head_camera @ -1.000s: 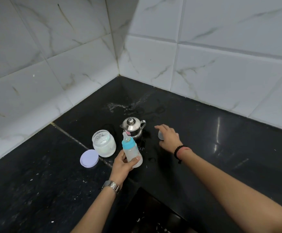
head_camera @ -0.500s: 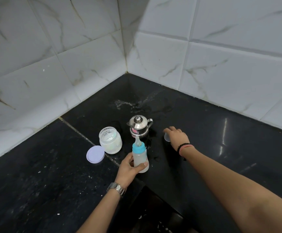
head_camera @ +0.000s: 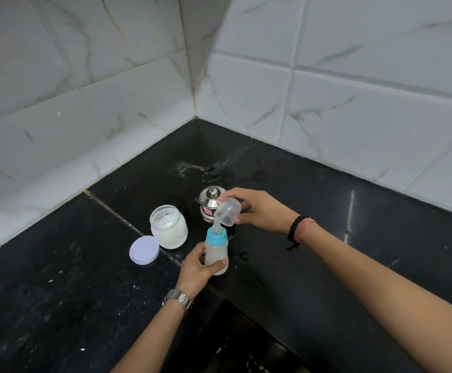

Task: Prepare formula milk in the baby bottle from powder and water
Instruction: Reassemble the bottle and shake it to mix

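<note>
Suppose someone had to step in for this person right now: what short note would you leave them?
Left hand: grips the baby bottle, upright on the black counter, blue collar and teat on, milky liquid inside.
Right hand: holds the clear cap tilted just above the teat.
Powder jar stands open; its purple lid lies beside it. Steel pot sits behind the bottle.
Done: bottle filled and closed.
Left: probably press the cap on, close the jar.

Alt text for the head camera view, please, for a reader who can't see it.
Over a black counter, the right hand holds a clear cap just above the teat of a baby bottle held by the left hand. Behind stand an open powder jar, its lilac lid and a steel pot.
</note>
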